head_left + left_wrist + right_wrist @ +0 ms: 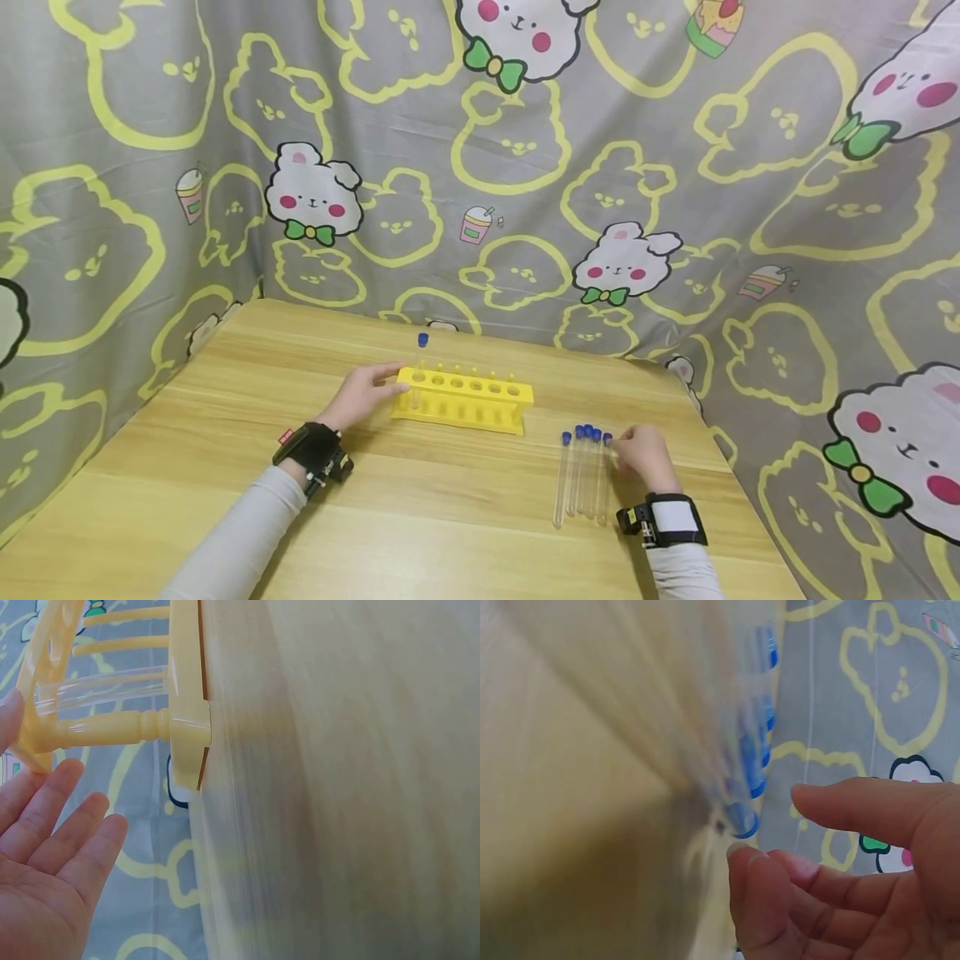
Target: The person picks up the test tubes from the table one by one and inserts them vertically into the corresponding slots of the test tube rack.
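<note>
A yellow test tube rack stands on the table, with one clear blue-capped test tube upright in its leftmost hole. My left hand holds the rack's left end, thumb in front and index finger behind the top plate. In the left wrist view the other fingers spread beside the rack. To the right, several capped test tubes lie side by side, caps pointing away. By the rightmost cap is my right hand, its thumb and index finger apart; whether a fingertip touches the cap, I cannot tell.
The wooden table spreads under both hands. A grey patterned curtain hangs around its back and sides. Each wrist wears a black strap with a small camera.
</note>
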`<act>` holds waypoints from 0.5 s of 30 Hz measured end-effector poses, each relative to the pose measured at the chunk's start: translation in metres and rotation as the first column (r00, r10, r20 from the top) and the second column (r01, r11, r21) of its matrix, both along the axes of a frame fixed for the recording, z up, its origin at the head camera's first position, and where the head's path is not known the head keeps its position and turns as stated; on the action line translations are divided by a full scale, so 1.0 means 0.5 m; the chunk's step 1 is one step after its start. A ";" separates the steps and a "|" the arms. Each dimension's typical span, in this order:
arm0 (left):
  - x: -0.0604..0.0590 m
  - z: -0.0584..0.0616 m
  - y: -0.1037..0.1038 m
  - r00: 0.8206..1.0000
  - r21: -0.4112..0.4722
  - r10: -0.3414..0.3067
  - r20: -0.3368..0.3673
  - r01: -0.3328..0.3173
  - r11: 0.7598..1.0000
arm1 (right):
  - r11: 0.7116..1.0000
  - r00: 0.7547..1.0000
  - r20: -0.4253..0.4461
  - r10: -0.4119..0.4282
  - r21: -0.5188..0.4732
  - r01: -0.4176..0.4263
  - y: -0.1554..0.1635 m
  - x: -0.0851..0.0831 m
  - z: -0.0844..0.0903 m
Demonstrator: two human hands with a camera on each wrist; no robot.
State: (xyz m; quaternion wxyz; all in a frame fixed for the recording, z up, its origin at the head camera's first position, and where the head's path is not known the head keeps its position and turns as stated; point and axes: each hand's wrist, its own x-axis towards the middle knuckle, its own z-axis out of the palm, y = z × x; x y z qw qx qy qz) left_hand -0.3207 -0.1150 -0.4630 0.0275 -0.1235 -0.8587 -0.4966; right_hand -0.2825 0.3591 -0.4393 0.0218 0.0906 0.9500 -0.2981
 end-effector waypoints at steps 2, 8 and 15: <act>0.000 0.001 0.000 1.000 0.001 -0.003 -0.003 0.003 1.000 | 1.000 0.999 0.033 -0.009 -0.001 0.009 0.002 0.000 -0.005; -0.003 0.002 0.000 1.000 -0.001 -0.007 -0.012 0.007 1.000 | 1.000 0.998 0.058 -0.025 -0.015 0.026 0.002 -0.005 -0.020; -0.004 0.000 -0.002 1.000 0.005 -0.011 -0.017 0.011 1.000 | 0.998 0.996 0.079 -0.048 -0.028 0.050 -0.005 -0.008 -0.031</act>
